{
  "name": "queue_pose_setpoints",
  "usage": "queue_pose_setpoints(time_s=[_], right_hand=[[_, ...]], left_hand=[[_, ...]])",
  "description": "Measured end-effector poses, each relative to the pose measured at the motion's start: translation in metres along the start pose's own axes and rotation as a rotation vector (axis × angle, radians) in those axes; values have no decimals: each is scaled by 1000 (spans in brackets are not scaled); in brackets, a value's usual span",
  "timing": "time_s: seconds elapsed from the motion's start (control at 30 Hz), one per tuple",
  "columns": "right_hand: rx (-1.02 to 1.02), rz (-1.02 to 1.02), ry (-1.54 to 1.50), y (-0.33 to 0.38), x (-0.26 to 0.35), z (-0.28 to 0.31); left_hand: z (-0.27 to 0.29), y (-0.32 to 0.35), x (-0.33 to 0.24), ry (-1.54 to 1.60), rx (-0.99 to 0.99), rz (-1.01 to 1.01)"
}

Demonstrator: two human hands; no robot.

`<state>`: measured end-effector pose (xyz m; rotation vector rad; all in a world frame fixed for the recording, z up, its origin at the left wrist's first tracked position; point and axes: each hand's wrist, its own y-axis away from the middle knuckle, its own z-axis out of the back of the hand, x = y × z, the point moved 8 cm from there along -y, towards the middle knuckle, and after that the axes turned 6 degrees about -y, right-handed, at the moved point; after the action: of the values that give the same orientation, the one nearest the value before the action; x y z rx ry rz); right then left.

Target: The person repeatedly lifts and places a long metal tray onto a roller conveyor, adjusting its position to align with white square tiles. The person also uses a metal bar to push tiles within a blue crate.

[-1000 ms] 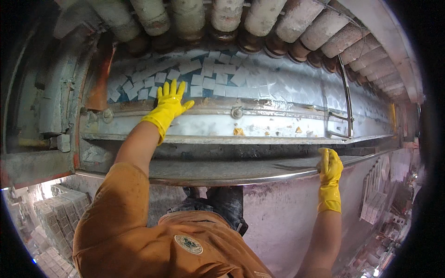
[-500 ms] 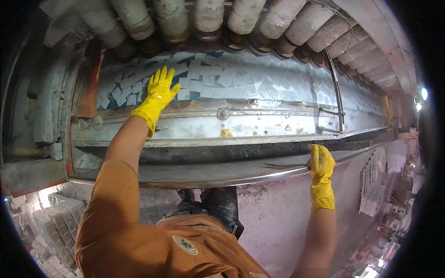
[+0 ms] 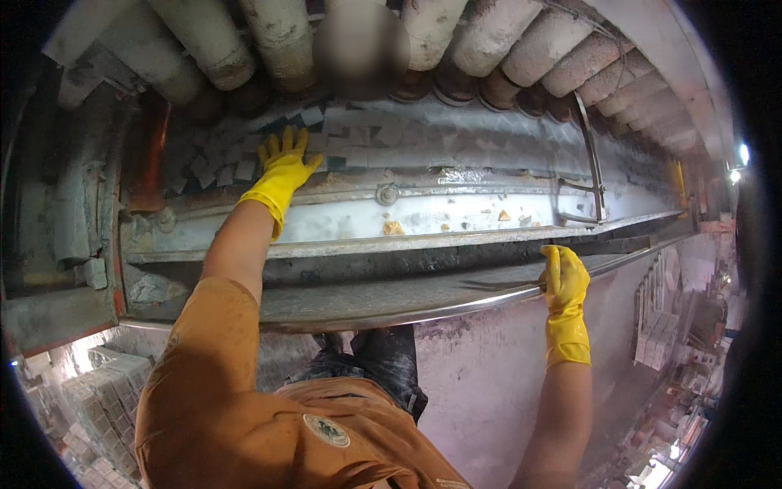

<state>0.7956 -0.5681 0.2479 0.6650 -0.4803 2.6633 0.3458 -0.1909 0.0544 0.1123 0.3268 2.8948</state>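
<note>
My left hand [image 3: 287, 173], in a wet yellow rubber glove, reaches forward over a bed of flat, pale square stone or tile pieces [image 3: 224, 174]. Its fingers are spread and it grips nothing; whether the fingertips touch the pieces I cannot tell. Closer to me on the right, my right hand [image 3: 565, 279], gloved the same way, is closed at the shiny metal rail [image 3: 407, 314] that edges the near trough. The curled fingers partly hide the rail there.
Thick grey cylinders [image 3: 497, 37] hang in a row above the far side of the bed. A metal bracket bar [image 3: 592, 159] stands at the right of the white ledge [image 3: 326, 224]. Stacked pale blocks [image 3: 102, 399] sit at lower left.
My left hand has shifted slightly right and toward me, its fingers still spread. The bed looks darker beneath the cylinders. My right hand stays at the rail.
</note>
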Motion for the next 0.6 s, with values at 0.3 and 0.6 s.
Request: queue_pose_setpoints(time_s=[0.3,0.6], right_hand=[[3,-79,-61,0,-11,-4],[-50,-60,-85,2,-10,0]], left_hand=[[49,68,32,26,125,-363],[123,289,219,301,-136,-293]])
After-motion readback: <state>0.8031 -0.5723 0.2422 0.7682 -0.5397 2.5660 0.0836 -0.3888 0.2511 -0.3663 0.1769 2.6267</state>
